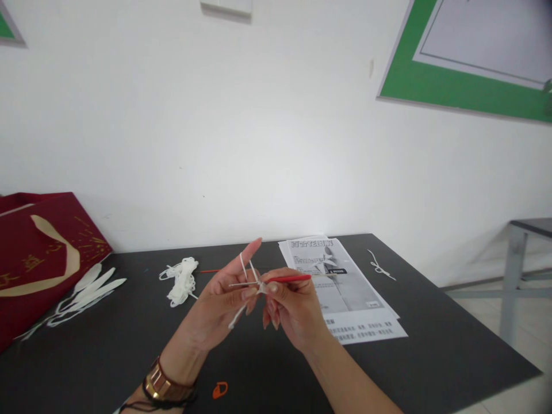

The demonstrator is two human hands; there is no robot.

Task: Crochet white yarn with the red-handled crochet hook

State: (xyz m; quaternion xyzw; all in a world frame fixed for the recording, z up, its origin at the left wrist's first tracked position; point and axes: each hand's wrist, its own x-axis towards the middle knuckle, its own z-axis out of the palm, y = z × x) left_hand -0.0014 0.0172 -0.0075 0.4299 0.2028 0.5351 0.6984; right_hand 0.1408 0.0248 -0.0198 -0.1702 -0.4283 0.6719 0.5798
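Note:
My left hand [224, 299] pinches a small piece of white crochet work [260, 287] between thumb and finger. Its index finger points up, with white yarn [246, 261] looped over it and running down to the piece. A short white tail hangs below. In my right hand [293, 310] is a crochet hook with a red handle [288, 279], held nearly level. The hook's thin shaft passes through the work, its tip pointing left past my left thumb. Both hands meet above the dark table, close together.
A bundle of white yarn [183, 282] lies left of my hands. Farther left are white crocheted petals [92, 290] and a dark red bag [43, 241]. Printed sheets [366, 307] lie at the right, with a yarn scrap [380, 268] beyond. An orange stitch marker [219, 390] sits near the front.

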